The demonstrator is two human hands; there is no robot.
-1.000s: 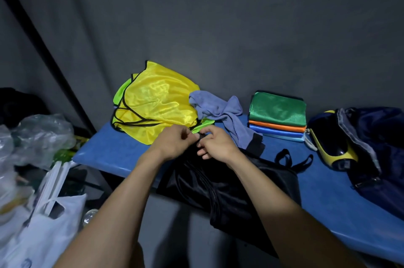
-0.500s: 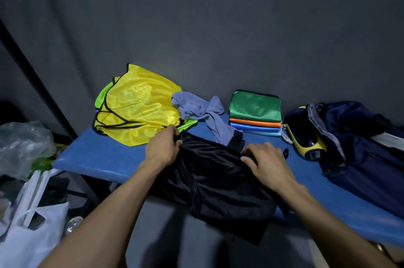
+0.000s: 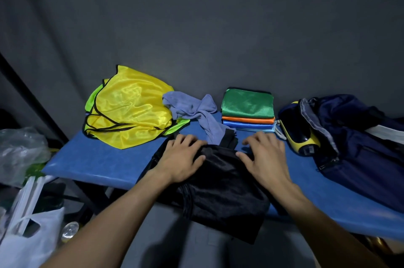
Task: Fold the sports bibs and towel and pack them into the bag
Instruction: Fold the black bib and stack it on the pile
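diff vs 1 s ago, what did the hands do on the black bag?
Both hands let go of their pinch at the black bag top edge and spread apart; left hand and right hand now press flat on it. Yellow bibs, grey towel and folded stack stayed put.

Dim, soft frame; light from above puts glare on the yellow bib [image 3: 131, 105]; edges bow, corners darken.

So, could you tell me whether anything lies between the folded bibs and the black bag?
Nothing visible does: bare blue table separates the folded bibs from the black bag, under both hands.
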